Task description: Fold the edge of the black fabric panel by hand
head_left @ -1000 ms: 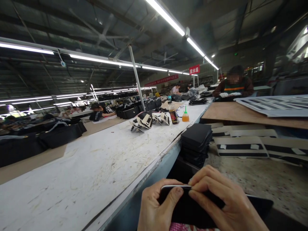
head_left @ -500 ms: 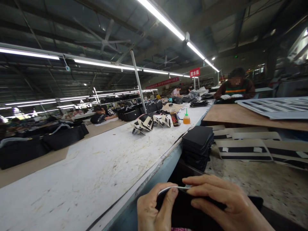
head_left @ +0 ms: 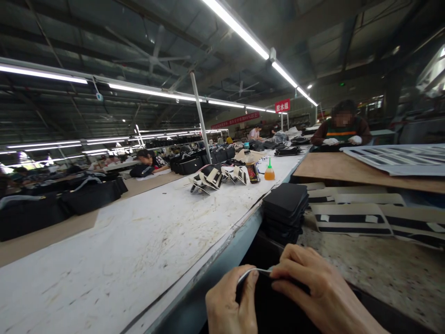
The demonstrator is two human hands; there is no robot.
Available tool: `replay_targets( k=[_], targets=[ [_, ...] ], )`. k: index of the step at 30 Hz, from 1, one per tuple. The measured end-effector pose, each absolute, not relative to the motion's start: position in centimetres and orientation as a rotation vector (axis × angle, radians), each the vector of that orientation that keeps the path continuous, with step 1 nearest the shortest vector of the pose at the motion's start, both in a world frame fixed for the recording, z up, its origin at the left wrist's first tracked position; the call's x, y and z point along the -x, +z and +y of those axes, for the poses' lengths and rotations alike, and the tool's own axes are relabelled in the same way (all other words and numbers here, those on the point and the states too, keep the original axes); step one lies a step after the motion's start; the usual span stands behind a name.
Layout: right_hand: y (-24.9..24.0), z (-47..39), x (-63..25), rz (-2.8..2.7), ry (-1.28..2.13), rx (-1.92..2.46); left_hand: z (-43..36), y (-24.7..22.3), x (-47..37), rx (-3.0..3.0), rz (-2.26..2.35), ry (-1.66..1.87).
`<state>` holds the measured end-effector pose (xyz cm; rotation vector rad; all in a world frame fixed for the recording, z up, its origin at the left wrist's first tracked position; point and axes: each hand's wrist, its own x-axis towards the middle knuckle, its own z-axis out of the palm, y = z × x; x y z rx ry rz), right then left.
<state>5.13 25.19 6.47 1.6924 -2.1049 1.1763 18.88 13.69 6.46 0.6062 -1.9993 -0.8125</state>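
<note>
At the bottom of the view both my hands grip one flat black piece with a thin white edge. My left hand holds its left side, thumb pressed on the white-edged corner. My right hand lies over its top, fingers curled down on the upper edge. Most of the piece is hidden under my hands. A stack of similar black pieces stands just beyond, on the speckled worktop.
A long white conveyor table runs away on the left, carrying black-and-white parts, a dark bottle and an orange glue bottle. Striped black-and-cream panels and a brown board lie right. A seated person works at the far end.
The black piece and both hands have shifted slightly right and lower in view. My right hand now covers more of the piece, whose right end no longer shows.
</note>
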Motion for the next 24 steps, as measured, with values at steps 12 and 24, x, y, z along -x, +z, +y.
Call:
replay_targets(
  k=[12,24],
  targets=[
    [3.9,24.2,-3.6,-2.224,1.687,-1.744,10.7,5.3,-18.2,-0.811,-1.916,-0.82],
    [7.1,24.6,-4.3,-1.97,1.322,-1.648,12.3,9.4,-21.8,-0.909,-1.758,-0.876]
  ],
)
